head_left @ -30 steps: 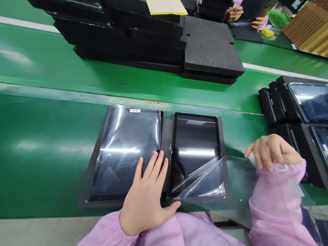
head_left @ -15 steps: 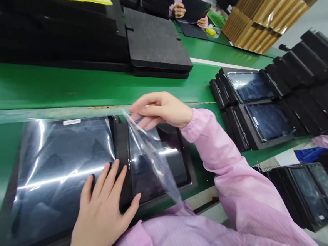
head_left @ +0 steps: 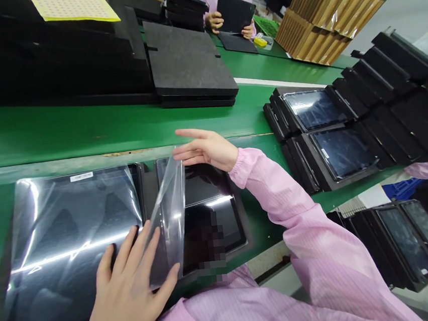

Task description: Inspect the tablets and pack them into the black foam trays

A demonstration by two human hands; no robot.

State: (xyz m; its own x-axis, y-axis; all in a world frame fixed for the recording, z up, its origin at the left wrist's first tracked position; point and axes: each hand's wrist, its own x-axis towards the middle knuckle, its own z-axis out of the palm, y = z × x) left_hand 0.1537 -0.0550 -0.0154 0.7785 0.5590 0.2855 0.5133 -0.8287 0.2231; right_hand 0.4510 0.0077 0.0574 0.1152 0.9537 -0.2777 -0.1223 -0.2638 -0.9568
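Note:
Two dark tablets lie side by side in black trays at the near edge of the green table. My left hand [head_left: 129, 284] rests with fingers spread on the lower right part of the left tablet [head_left: 72, 224], which has clear film and a small white label on top. Over the left part of the right tablet [head_left: 214, 216], a sheet of clear film [head_left: 172, 215] stands tilted, its lower end near my left thumb. My right hand [head_left: 207, 151] is above that tablet's top edge, fingers extended and apart, the fingertips touching the film's upper corner.
Black boxes [head_left: 189, 62] and a yellow sheet [head_left: 74, 6] are at the back left. Trays with tablets [head_left: 315, 108] are stacked at right; more tablets [head_left: 403, 238] sit lower right. Across the table, a person's hands [head_left: 215, 21] hold a dark panel, beside stacked cardboard [head_left: 325, 18].
The clear film has swung left, from over the right tablet's middle toward my left hand. My right hand's fingers have straightened and spread. The whole view has shifted slightly.

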